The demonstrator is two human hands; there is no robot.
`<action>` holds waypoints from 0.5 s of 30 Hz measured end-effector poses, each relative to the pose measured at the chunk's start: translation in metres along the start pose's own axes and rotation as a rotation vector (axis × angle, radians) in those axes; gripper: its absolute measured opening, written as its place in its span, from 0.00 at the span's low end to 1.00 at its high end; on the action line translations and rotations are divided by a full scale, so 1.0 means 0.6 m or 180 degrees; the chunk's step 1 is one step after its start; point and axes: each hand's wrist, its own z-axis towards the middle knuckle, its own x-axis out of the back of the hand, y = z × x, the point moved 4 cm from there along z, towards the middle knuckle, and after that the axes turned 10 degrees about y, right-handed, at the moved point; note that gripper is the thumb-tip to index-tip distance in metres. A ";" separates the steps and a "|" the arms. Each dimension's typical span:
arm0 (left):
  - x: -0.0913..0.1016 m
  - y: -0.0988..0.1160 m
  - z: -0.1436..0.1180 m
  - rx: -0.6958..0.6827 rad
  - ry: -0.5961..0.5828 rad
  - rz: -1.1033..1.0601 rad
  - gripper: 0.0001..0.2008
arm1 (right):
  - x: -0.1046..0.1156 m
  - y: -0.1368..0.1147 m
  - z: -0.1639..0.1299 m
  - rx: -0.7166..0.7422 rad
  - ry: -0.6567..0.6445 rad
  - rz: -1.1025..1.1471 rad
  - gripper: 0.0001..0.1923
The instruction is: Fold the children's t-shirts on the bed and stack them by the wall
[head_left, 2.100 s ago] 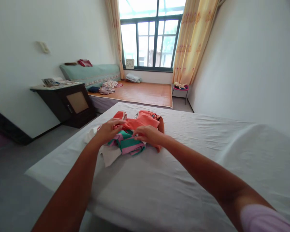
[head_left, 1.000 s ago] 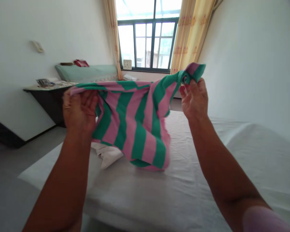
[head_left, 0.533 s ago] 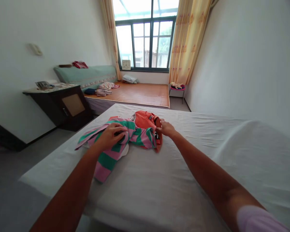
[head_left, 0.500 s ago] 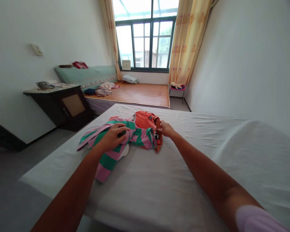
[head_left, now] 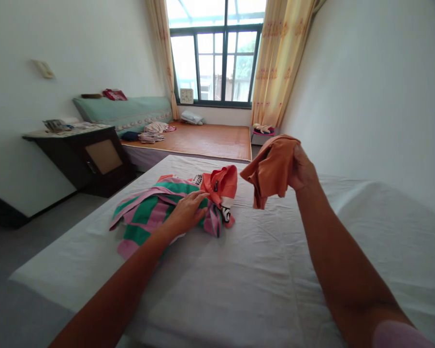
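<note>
My right hand (head_left: 302, 166) is raised above the bed and grips a brownish-orange garment (head_left: 271, 169), which hangs bunched from my fingers. My left hand (head_left: 186, 212) lies flat, fingers spread, on a pink and green striped shirt (head_left: 145, 210) crumpled on the white sheet of the bed (head_left: 261, 270). Just past my left fingertips a coral-red garment (head_left: 221, 183) with black and white print sits bunched against the striped shirt.
A dark wooden cabinet (head_left: 83, 157) with papers on top stands left of the bed. Beyond lies a low bed with a bamboo mat (head_left: 206, 137), loose clothes and a green headboard. A small stool (head_left: 263, 130) stands under yellow curtains by the window. White wall runs along the right.
The striped shirt, held up a second ago, was laid on the pile. My right hand then pinched the brownish-orange garment at the pile's right edge and lifted it clear.
</note>
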 end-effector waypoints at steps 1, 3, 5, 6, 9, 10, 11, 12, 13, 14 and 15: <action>-0.005 0.007 0.002 0.0029 0.0051 -0.0015 0.23 | 0.010 0.003 0.000 -0.0036 0.0034 -0.0022 0.18; -0.017 0.027 0.005 -0.0010 0.0051 -0.0041 0.24 | 0.028 0.021 -0.002 -0.0195 -0.0004 -0.0339 0.17; -0.031 0.051 0.007 -0.0162 -0.0038 -0.0077 0.23 | 0.039 0.046 -0.005 -0.0369 -0.0089 -0.0776 0.14; -0.038 0.062 0.008 -0.0241 -0.0079 -0.0105 0.22 | 0.042 0.058 -0.007 -0.0437 -0.0145 -0.0881 0.14; -0.056 0.088 0.018 -0.0343 -0.0097 -0.0230 0.23 | 0.036 0.069 -0.017 -0.0484 -0.0264 -0.0585 0.17; -0.061 0.094 0.024 -0.0327 -0.0078 -0.0281 0.23 | 0.031 0.066 -0.021 -0.0516 -0.0298 -0.0439 0.18; -0.065 0.098 0.030 -0.0296 -0.0061 -0.0330 0.25 | 0.026 0.061 -0.025 -0.0567 -0.0321 -0.0343 0.19; -0.069 0.101 0.036 -0.0249 -0.0049 -0.0365 0.26 | 0.022 0.053 -0.028 -0.0617 -0.0307 -0.0291 0.19; -0.073 0.103 0.042 -0.0204 -0.0055 -0.0374 0.27 | 0.020 0.043 -0.030 -0.0657 -0.0272 -0.0275 0.19; -0.078 0.104 0.045 -0.0193 -0.0116 -0.0348 0.28 | 0.021 0.030 -0.031 -0.0657 -0.0215 -0.0289 0.20; -0.085 0.106 0.046 -0.0220 -0.0236 -0.0282 0.29 | 0.024 0.016 -0.031 -0.0597 -0.0140 -0.0330 0.20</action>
